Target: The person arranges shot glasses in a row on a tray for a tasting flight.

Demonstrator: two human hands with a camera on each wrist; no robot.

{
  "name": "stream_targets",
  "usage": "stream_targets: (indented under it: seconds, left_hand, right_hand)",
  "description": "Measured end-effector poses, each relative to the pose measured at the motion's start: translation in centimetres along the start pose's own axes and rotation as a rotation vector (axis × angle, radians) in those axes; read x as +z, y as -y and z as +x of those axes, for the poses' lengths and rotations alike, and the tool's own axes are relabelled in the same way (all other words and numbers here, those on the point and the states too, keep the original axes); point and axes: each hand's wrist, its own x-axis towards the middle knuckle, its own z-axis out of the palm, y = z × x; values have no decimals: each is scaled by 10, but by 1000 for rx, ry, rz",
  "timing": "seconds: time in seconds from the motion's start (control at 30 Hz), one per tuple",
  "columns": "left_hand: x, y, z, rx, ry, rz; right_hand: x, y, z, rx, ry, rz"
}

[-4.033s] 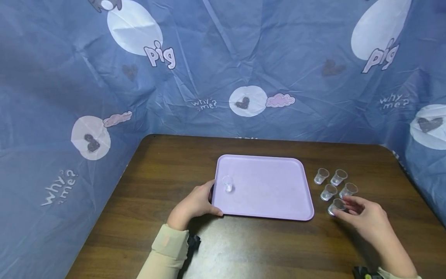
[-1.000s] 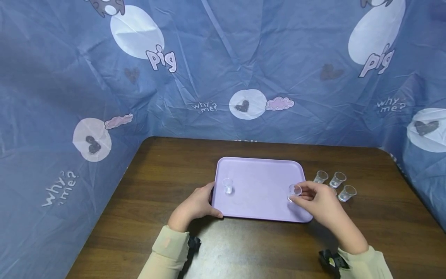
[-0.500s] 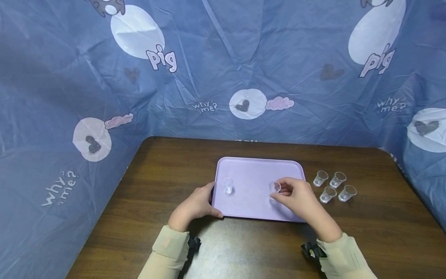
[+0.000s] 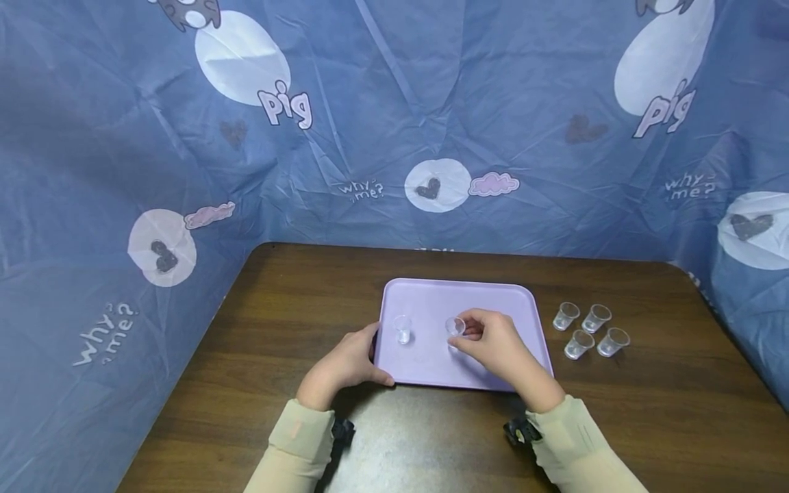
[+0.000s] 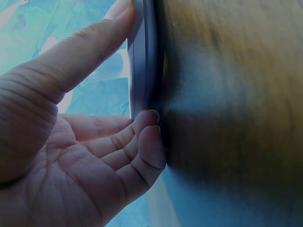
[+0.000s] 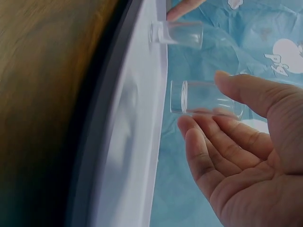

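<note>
Between the thumb and fingers of my right hand (image 4: 496, 344) is a small clear shot glass (image 4: 455, 327), held near the middle of a lilac tray (image 4: 425, 366). In the right wrist view the held shot glass (image 6: 203, 98) shows a gap between its base and the tray. A second shot glass (image 4: 403, 329) stands upright on the tray's left part. My left hand (image 4: 345, 363) holds the tray at its front left corner, thumb along the front edge. Seen from the left wrist, the curled fingers (image 5: 151, 144) meet the tray's rim (image 5: 142, 61).
Several more clear shot glasses (image 4: 579, 344) stand grouped on the brown wooden table (image 4: 296, 301), right of the tray. A blue printed cloth (image 4: 345, 123) hangs behind and beside the table.
My right hand took a shot glass from the group on the right and carried it left over the tray, toward the standing one. The left hand stays at the tray corner.
</note>
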Motion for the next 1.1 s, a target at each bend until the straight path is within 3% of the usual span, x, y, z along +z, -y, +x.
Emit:
stream_targets:
  seconds: [0.67,1.1]
  left_hand:
    - [0,0,0,13,-4,6]
    - [0,0,0,13,-6,9]
  right_hand:
    - [32,12,21,17,25,70]
    - [43,6,25,23,13,25]
